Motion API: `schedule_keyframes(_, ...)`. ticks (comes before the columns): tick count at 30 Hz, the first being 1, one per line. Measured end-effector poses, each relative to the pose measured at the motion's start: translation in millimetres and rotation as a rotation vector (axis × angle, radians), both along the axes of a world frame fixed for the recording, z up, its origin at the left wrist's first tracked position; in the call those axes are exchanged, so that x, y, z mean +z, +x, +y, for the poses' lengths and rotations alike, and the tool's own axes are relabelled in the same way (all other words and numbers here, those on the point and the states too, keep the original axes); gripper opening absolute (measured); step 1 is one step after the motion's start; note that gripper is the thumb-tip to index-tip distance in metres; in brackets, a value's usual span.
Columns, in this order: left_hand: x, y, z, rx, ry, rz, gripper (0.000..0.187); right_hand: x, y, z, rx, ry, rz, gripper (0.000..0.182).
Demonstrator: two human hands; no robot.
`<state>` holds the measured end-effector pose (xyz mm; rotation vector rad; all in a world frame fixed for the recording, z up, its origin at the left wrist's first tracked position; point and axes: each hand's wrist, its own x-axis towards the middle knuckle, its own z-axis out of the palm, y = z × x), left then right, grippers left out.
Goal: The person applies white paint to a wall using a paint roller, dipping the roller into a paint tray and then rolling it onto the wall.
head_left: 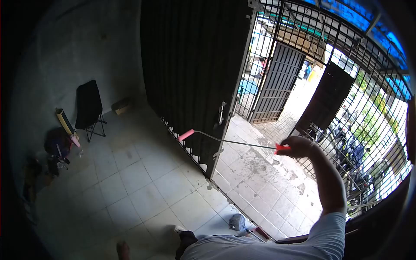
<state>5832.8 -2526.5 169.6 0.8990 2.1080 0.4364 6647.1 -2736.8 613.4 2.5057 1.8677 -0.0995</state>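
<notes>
1 hand does the holding: my right hand [298, 147] is closed around the red handle [282, 148], arm stretched out to the side, elbow lightly bent. What could be my left hand [123, 250] shows as a bare shape at the bottom edge, though it may be a foot, and I cannot tell whether it grips anything. From the handle a thin metal rod [242, 142] runs out to a bend, and past it sits the pink roller [186, 135], if I read that sleeve rightly. It hangs out ahead of me, in line with the foot of the dark door [195, 65]; whether it touches the metal I cannot tell.

With so much length past my fist, I judge that a small turn of the wrist would swing the far end a long way, so a firm but unclenched grip and slow moves from the shoulder should serve best. The rod looks thin enough to flex, so light, even pressure would be wiser than a hard push. I would watch the door edge and the door handle [222, 112], where the rod could snag. Footing matters too: a grey bundle [237, 222] lies by the doorway near my body, on the floor tiles [164, 173]. Farther out stands the barred gate [278, 84], well apart from the roller
</notes>
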Motion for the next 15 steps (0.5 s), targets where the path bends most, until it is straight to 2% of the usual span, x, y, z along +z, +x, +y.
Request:
schedule_keyframes(1,48.1,18.8,7.4,-0.223,0.069,-0.217,0.040,-9.0,-2.6,11.3,0.072,0.094,-0.033,0.067)
schedule_keyframes(2,86.8,51.1,5.6,-0.327,0.193,-0.243,0.041,-4.9,-10.2,3.8,0.074,0.096,-0.033,0.067)
schedule_keyframes(3,104.8,71.6,-2.2,-0.421,0.321,-0.273,0.041,7.0,-19.6,-3.7,-0.017,-0.032,0.055,0.065)
schedule_keyframes(4,95.1,68.7,-11.3,-0.410,0.336,-0.280,0.041,20.0,-27.1,-12.0,-0.109,-0.154,0.137,0.063)
schedule_keyframes(6,66.8,63.9,-28.4,-0.700,0.391,-0.049,0.046,34.6,-36.8,-59.5,-0.265,-0.247,0.266,0.055)
schedule_keyframes(7,89.6,73.6,-51.8,-0.693,0.295,-0.084,0.046,41.8,-45.0,-85.4,-0.344,-0.254,0.319,0.052)
schedule_keyframes(8,133.6,91.0,-76.9,-0.629,0.133,-0.166,0.046,58.2,-69.5,-99.1,-0.468,-0.280,0.396,0.052)
schedule_keyframes(9,164.5,98.7,-94.2,-0.594,0.005,-0.204,0.047,55.3,-75.8,-113.0,-0.496,-0.247,0.498,0.051)
schedule_keyframes(10,189.8,97.2,-110.1,-0.568,-0.075,-0.222,0.047,54.6,-82.9,-110.6,-0.493,-0.287,0.493,0.050)
schedule_keyframes(11,174.6,80.9,-113.6,-0.661,-0.203,-0.191,0.048,48.6,-92.4,-101.1,-0.491,-0.332,0.492,0.049)
schedule_keyframes(12,179.5,72.6,-120.2,-0.670,-0.218,-0.191,0.048,40.2,-103.4,-83.5,-0.503,-0.358,0.471,0.043)
schedule_keyframes(13,196.6,60.1,-132.6,-0.568,-0.245,-0.191,0.049,27.0,-111.3,-62.1,-0.360,-0.354,0.305,0.046)
schedule_keyframes(14,219.6,42.6,-154.2,-0.464,-0.296,-0.180,0.049,2.8,-106.1,-39.3,-0.317,-0.343,0.251,0.047)
schedule_keyframes(15,248.3,19.8,-171.5,-0.361,-0.341,-0.151,0.049,-55.8,-120.1,-39.5,-0.338,-0.394,0.286,0.047)
